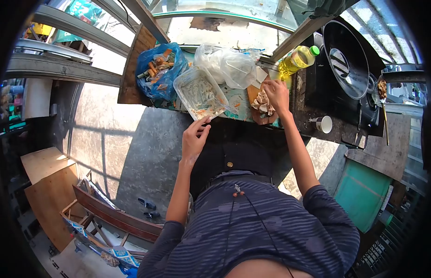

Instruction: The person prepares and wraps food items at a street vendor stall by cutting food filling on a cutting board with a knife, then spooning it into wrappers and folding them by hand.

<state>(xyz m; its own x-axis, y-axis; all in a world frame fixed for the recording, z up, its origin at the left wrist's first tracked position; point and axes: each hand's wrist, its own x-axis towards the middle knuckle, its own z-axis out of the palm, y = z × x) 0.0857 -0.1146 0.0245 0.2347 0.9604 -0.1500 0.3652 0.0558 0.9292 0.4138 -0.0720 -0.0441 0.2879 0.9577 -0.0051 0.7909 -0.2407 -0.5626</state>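
My left hand [194,139] is at the near corner of a clear plastic tub [182,85], its thumb and fingers closed at the rim. Wet residue and orange bits coat the tub's inside. My right hand [277,96] hovers over a wooden cutting board [266,119] bearing a pile of pale brown chopped pieces [262,103]. Its fingers are curled together near a flat whitish square piece [260,76]; what they pinch, if anything, is hidden. A blue plastic bag [146,62] of orange peelings and scraps stands left of the tub.
Behind the tub lie white plastic bags [231,67]. An oil bottle with a green cap [296,60] leans beside a black stove [317,88] carrying a large pan [347,60]. A paper cup [323,124] sits near the edge; a long spoon [384,106] holds brown food.
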